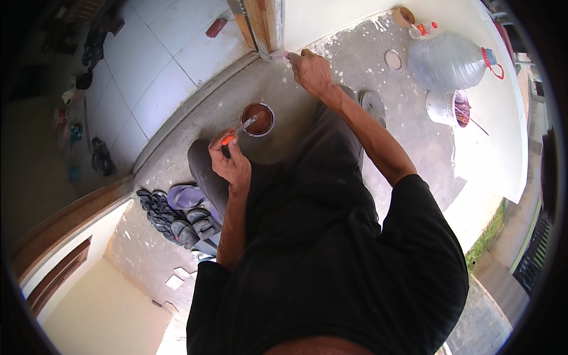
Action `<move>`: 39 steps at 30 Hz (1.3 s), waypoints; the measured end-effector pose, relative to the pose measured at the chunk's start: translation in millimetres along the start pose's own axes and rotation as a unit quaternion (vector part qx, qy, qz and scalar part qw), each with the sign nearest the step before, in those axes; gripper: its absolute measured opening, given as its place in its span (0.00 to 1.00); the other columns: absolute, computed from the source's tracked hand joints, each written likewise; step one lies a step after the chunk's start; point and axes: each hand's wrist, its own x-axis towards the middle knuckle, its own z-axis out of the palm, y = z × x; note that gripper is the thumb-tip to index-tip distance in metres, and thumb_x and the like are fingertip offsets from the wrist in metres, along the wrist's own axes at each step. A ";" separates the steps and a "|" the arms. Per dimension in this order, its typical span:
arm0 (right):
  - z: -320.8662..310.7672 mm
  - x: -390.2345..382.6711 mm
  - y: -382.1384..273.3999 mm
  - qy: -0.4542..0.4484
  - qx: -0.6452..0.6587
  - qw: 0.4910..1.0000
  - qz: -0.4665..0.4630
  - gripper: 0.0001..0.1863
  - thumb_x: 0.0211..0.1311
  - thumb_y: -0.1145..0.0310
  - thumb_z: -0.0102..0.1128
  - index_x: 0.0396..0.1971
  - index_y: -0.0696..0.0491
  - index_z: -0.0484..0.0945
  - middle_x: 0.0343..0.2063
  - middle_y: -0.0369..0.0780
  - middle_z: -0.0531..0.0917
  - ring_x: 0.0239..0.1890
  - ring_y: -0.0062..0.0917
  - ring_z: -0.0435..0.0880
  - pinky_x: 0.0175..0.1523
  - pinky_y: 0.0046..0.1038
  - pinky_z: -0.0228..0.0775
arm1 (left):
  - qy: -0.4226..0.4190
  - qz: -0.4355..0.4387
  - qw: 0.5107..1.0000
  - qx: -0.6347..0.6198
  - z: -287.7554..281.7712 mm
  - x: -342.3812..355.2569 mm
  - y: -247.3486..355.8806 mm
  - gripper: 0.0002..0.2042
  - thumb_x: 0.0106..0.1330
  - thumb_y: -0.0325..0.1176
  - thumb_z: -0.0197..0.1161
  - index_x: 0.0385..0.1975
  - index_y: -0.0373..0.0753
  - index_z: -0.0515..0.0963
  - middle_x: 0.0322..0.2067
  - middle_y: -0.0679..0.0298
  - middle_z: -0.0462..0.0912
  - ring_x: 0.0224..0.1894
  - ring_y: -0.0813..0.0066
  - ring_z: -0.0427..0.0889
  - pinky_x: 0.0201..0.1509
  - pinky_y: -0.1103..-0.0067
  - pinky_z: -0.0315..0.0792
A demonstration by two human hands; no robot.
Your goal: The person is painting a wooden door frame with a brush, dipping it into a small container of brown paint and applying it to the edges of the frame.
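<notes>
My left hand (231, 163) grips a paintbrush (247, 123) by its orange handle. The brush's metal and bristle end reaches over a round can of brown paint (260, 111), which stands on the concrete floor between my knees. Stretched forward, my right hand (312, 72) is closed around a small pale flat thing (278, 54), whose kind I cannot make out. That thing is at the foot of the wooden door frame (271, 23), where the frame meets the white wall.
Sandals and dark footwear (192, 216) lie beside my left leg. To the right are a large clear water bottle (447, 60), a white bucket (444, 107) with brown-stained things in it, a round lid (393, 60) and a small red-capped bottle (426, 28). White floor tiles (171, 83) lie beyond the doorsill.
</notes>
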 end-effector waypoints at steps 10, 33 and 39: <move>27.8 -2.7 14.6 -0.020 -0.018 1.000 -0.004 0.09 0.57 0.71 0.55 0.34 0.55 0.83 0.30 0.55 0.81 0.31 0.49 0.83 0.36 0.46 0.76 | -0.003 -0.006 1.000 -0.023 6.8 0.8 3.4 0.06 0.68 0.25 0.62 0.41 0.35 0.75 0.40 0.59 0.84 0.41 0.69 0.82 0.48 0.76 0.75; -72.2 -7.6 -26.9 0.041 -0.010 0.998 -0.054 0.04 0.52 0.73 0.61 0.29 0.55 0.81 0.22 0.47 0.78 0.25 0.44 0.81 0.30 0.42 0.74 | -0.001 -0.015 1.000 0.003 -1.4 -1.2 10.8 0.04 0.70 0.28 0.60 0.38 0.34 0.76 0.39 0.57 0.84 0.42 0.70 0.82 0.49 0.75 0.74; -59.0 -5.2 -19.5 0.014 -0.038 0.997 -0.059 0.08 0.54 0.75 0.57 0.34 0.56 0.81 0.26 0.49 0.79 0.27 0.45 0.82 0.32 0.42 0.76 | -0.008 0.010 1.000 0.024 -3.3 -4.5 5.3 0.05 0.69 0.27 0.61 0.40 0.35 0.75 0.40 0.59 0.84 0.41 0.69 0.82 0.47 0.75 0.75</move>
